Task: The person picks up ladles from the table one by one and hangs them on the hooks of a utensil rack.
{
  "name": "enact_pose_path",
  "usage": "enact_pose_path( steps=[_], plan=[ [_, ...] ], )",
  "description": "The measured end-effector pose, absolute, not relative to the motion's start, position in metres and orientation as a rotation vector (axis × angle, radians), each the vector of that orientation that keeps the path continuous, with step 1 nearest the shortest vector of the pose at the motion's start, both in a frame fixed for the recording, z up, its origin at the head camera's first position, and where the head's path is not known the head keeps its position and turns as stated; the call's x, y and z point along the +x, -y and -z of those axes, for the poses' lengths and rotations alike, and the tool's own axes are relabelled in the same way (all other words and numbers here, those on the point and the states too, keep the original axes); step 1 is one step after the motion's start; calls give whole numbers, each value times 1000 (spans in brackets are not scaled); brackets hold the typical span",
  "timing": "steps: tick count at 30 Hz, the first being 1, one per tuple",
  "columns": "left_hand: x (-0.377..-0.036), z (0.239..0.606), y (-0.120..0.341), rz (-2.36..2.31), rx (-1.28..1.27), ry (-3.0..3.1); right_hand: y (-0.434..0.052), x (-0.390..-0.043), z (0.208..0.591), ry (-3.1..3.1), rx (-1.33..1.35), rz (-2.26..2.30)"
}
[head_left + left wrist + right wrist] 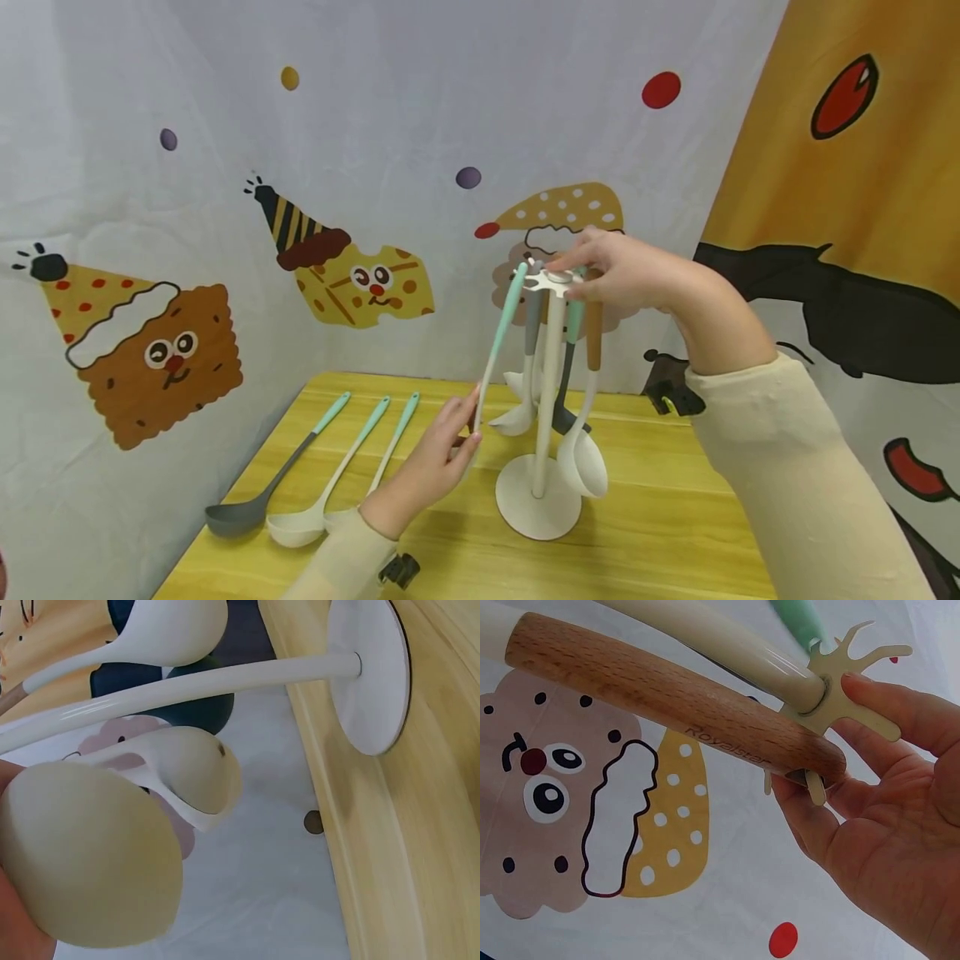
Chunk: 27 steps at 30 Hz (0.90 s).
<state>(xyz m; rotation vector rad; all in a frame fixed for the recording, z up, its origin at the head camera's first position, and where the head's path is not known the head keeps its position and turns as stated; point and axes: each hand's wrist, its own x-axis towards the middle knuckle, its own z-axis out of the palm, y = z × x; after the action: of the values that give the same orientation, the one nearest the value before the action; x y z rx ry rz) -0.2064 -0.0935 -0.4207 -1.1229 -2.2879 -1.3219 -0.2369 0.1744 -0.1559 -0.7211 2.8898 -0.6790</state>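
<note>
Head view: the left hand [431, 454] pinches a mint-handled ladle [495, 350], tilted beside the top of a white stand [547, 400]. The right hand [622, 271] grips the stand's top. Other utensils hang there, among them a wooden-handled ladle [594, 333]. On the counter [652, 533] lie a grey ladle [238, 517] and two white ladles [296, 527], left of the stand.

Left wrist: the pinched ladle's pale bowl [90, 855] fills the near corner, the stand's round base [375, 682] beyond.

Right wrist: fingers hold the hooked top [840, 701], touching the wooden handle [675, 705].
</note>
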Motion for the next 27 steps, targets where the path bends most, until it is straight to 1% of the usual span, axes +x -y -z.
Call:
enact_pose_path(
  steps=[13, 27],
  plan=[
    [-213, 431, 80, 1045, -1003, 2280, -174, -238, 156, -2888, -725, 686],
    [-216, 440, 61, 1190, -959, 2309, -172, -238, 157, -2902, -712, 679]
  ],
)
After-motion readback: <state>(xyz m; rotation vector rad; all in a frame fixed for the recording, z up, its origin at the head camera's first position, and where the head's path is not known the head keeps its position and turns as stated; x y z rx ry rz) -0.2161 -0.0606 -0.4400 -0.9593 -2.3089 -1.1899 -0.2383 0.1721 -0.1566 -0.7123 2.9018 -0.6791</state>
